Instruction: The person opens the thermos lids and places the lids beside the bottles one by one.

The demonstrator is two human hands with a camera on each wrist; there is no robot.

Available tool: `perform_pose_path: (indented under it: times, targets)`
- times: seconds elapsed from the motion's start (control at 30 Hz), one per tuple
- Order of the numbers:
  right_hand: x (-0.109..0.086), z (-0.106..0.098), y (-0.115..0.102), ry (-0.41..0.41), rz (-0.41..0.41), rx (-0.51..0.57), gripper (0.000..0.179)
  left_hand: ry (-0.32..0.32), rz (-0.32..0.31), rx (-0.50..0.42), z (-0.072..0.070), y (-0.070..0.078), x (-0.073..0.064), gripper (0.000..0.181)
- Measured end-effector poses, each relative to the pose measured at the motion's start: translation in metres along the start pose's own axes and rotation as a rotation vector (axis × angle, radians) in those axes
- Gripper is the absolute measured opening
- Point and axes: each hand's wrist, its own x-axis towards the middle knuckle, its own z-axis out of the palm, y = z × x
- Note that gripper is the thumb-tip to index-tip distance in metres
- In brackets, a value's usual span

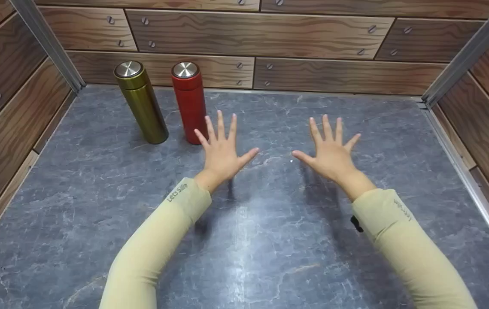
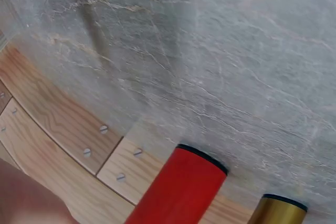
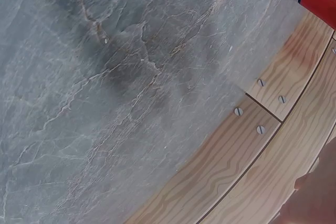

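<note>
Two slim flasks with silver-topped lids stand upright at the back left of the grey marbled surface in the head view. One is a gold-green flask (image 1: pixel 144 107); to its right is a red flask (image 1: pixel 190 103). My left hand (image 1: pixel 220 156) is spread wide, palm down, with its fingertips overlapping the red flask's lower edge in the picture; whether they touch cannot be told. My right hand (image 1: pixel 332 156) is spread likewise, farther right, and holds nothing. In the left wrist view the red flask (image 2: pixel 181 187) and gold flask (image 2: pixel 279 211) show only their lower ends.
Wood-print panels (image 1: pixel 261 34) wall the back and both sides, joined by metal corner posts (image 1: pixel 49 43). The marbled surface (image 1: pixel 270 249) spreads between them, with a metal strip (image 1: pixel 480 193) along the right edge. A small black object (image 1: pixel 356 223) shows beside the right cuff.
</note>
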Motion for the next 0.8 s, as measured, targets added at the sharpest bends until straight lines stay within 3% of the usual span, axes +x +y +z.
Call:
perform_pose_path:
  times: [0.13, 0.33, 0.5, 0.8]
  targets:
    - [0.0, 0.0, 0.001, -0.004, -0.003, -0.005, 0.099, 0.113, -0.047, -0.044, -0.003, -0.006, 0.0, 0.102]
    - [-0.001, -0.001, 0.001, -0.005, -0.002, -0.009, 0.099, 0.242, -0.18, -0.141, -0.009, -0.019, 0.003, 0.108]
    - [-0.002, -0.003, 0.002, -0.001, -0.003, -0.001, 0.099, 0.254, -0.293, -0.264, -0.016, -0.034, 0.011, 0.108]
    - [-0.004, -0.004, 0.005, -0.013, 0.007, 0.006, 0.096, 0.196, -0.466, -0.447, -0.025, -0.059, 0.03, 0.113]
